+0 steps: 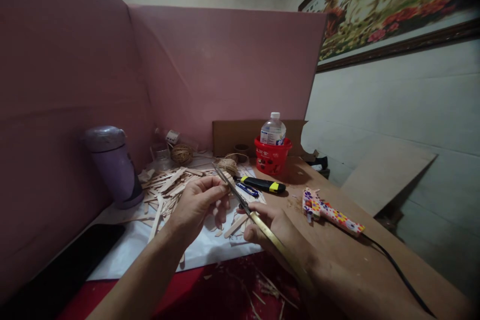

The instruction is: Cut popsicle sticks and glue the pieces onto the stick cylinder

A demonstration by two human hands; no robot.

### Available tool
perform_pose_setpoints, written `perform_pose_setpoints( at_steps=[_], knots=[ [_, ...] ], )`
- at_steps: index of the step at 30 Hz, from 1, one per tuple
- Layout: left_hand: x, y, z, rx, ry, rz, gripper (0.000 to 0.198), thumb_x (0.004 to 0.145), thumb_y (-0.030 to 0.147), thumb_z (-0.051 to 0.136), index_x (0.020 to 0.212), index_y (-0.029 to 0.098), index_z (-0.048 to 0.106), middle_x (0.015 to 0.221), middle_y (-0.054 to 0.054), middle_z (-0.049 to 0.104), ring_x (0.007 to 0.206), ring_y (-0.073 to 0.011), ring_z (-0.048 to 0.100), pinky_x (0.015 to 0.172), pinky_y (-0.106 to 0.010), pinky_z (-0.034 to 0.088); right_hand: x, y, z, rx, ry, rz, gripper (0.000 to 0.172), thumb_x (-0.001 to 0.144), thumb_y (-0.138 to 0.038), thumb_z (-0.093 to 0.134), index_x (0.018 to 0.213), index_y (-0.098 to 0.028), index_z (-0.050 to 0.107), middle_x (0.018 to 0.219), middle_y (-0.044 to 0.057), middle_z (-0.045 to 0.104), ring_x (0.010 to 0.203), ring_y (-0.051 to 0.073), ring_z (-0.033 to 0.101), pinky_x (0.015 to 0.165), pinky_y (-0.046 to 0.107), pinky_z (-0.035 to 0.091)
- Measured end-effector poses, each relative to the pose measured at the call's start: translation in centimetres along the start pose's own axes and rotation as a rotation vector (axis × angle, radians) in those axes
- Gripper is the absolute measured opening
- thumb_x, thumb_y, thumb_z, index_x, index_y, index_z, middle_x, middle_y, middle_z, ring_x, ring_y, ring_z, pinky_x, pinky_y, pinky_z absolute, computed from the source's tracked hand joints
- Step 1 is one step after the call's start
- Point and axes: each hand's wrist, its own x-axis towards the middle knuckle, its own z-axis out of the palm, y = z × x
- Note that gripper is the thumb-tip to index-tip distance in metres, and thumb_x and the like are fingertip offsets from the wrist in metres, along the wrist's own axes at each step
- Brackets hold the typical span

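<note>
While gripping scissors point(257, 219) in a curled right hand point(288, 230) over the white sheet point(131, 257), pinching with the left hand point(197, 202) beside the blades point(230, 185), cannot tell on what. Seemingly partway, with short pieces point(235, 226) near many long sticks point(174, 178).

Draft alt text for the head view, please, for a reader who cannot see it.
A person's right hand holds scissors close beside the left hand, with wooden sticks heaped beyond and a flowered glue gun lying at right.
</note>
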Motion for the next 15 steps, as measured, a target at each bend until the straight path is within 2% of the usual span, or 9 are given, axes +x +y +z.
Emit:
perform_pose_setpoints(
  at_steps=[3, 7, 12, 15],
  knots=[
    [0.1, 0.0, -0.1, 0.004, 0.001, -0.003, 0.014, 0.073, 0.023, 0.062, 0.065, 0.015, 0.055, 0.052, 0.0, 0.061, 0.032, -0.0086, 0.049, 0.03, -0.018, 0.039, -0.1, -0.3, 0.3, -0.015, 0.042, 0.0, 0.042, 0.06, -0.045, 0.079, 0.082, -0.016, 0.06, 0.07, 0.0, 0.06, 0.063, 0.011, 0.054, 0.062, 0.024, 0.044],
    [0.1, 0.0, 0.0, 0.008, 0.005, -0.007, 0.013, 0.072, 0.023, 0.063, 0.066, 0.014, 0.056, 0.052, 0.0, 0.061, 0.033, -0.0085, 0.049, 0.031, -0.018, 0.039, -0.4, -0.8, 0.5, -0.11, 0.083, 0.005, 0.039, 0.062, -0.046, 0.077, 0.079, -0.016, 0.06, 0.069, 0.0, 0.06, 0.062, 0.013, 0.054, 0.06, 0.025, 0.044],
    [0.0, 0.0, 0.0, 0.02, 0.011, -0.018, 0.014, 0.071, 0.025, 0.066, 0.066, 0.014, 0.057, 0.051, 0.001, 0.06, 0.033, -0.0085, 0.049, 0.03, -0.019, 0.039, -0.5, -1.0, 0.7, -0.226, 0.111, 0.001, 0.032, 0.071, -0.042, 0.07, 0.087, -0.016, 0.062, 0.071, 0.001, 0.062, 0.066, 0.015, 0.056, 0.061, 0.027, 0.044],
    [0.0, 0.1, 0.0, 0.025, 0.005, -0.015, 0.016, 0.071, 0.026, 0.066, 0.066, 0.014, 0.057, 0.052, 0.001, 0.06, 0.033, -0.0082, 0.048, 0.031, -0.018, 0.039, -0.4, -1.1, 0.6, -0.227, 0.089, -0.025, 0.032, 0.071, -0.042, 0.07, 0.088, -0.016, 0.061, 0.073, 0.001, 0.062, 0.067, 0.015, 0.056, 0.063, 0.027, 0.044]
  ],
)
